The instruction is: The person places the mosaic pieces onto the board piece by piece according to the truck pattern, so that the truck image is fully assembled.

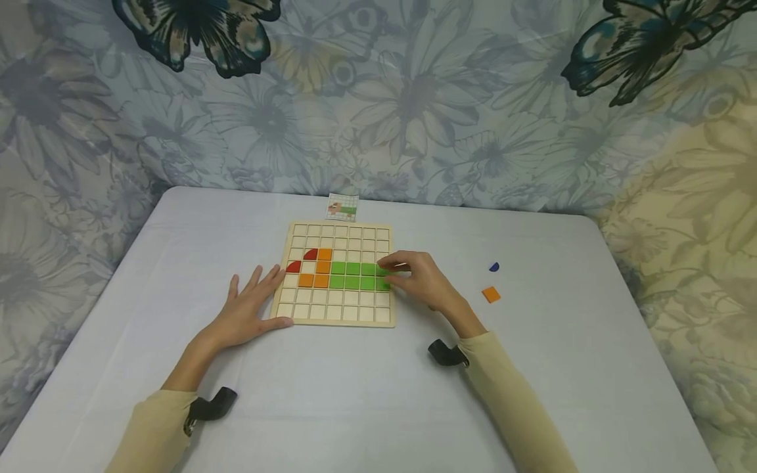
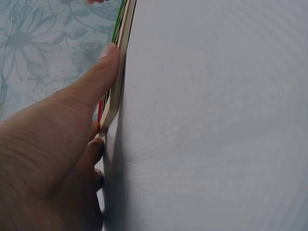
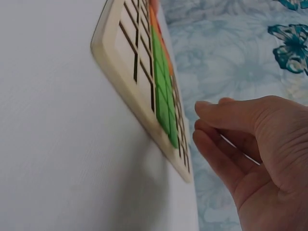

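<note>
A wooden grid board [image 1: 334, 322] lies flat on the white table. Set in its squares are two rows of green square tiles [image 1: 353, 282], several orange square tiles [image 1: 323, 267] and two red quarter-round tiles [image 1: 310, 255]. My left hand [image 1: 242, 316] rests at the board's left side with fingers spread, its thumb [image 2: 103, 62] touching the near edge. At the board's right edge, my right hand [image 1: 422, 279] hovers by the last green tiles. Its fingers [image 3: 216, 151] are loosely bent, apart from the thumb, and nothing shows between them.
Loose on the table to the right lie an orange square tile [image 1: 491, 294] and a dark blue half-round piece [image 1: 494, 267]. Behind the board is a small pattern card [image 1: 342, 207]. Flowered cloth [image 1: 414, 98] hangs along the table's back and sides.
</note>
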A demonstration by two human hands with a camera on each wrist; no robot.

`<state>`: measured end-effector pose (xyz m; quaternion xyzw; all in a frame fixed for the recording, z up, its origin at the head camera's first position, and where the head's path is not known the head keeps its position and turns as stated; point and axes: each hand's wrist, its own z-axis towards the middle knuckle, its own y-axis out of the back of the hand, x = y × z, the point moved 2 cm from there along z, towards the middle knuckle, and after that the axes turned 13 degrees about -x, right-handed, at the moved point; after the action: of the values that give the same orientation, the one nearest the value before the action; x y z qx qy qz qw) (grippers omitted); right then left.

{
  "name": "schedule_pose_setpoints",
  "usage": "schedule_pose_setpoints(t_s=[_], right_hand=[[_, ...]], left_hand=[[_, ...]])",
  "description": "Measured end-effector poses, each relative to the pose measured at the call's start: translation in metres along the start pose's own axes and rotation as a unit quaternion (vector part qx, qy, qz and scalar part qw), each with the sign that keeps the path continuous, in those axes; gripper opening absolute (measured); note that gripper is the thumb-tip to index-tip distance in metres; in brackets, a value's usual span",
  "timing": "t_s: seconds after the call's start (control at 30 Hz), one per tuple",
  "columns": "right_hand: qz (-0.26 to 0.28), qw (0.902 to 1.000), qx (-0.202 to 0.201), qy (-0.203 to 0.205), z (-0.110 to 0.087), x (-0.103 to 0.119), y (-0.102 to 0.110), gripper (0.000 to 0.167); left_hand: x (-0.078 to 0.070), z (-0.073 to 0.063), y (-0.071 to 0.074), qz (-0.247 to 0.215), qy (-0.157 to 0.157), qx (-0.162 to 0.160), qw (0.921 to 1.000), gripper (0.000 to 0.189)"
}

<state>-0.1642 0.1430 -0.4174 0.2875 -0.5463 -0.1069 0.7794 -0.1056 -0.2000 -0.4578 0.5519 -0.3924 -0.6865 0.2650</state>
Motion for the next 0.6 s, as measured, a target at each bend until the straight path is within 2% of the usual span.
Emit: schedule_pose_setpoints(t_s=[0.13, 0.33, 0.6], right_hand=[[-0.011, 0.9999, -0.009, -0.007, -0.006, -0.006, 0.008, 0.029], [-0.034, 0.9993, 0.003, -0.014, -0.011, -0.011, 0.017, 0.028], [-0.060, 0.9965, 0.009, -0.056, -0.021, -0.020, 0.034, 0.031]], left_hand=[[0.000, 0.000, 0.000, 0.000, 0.002, 0.002, 1.0000, 0.105], [0.000, 0.000, 0.000, 0.000, 0.003, 0.001, 1.0000, 0.105], [0.002, 0.000, -0.001, -0.002, 0.003, 0.002, 1.0000, 0.105]])
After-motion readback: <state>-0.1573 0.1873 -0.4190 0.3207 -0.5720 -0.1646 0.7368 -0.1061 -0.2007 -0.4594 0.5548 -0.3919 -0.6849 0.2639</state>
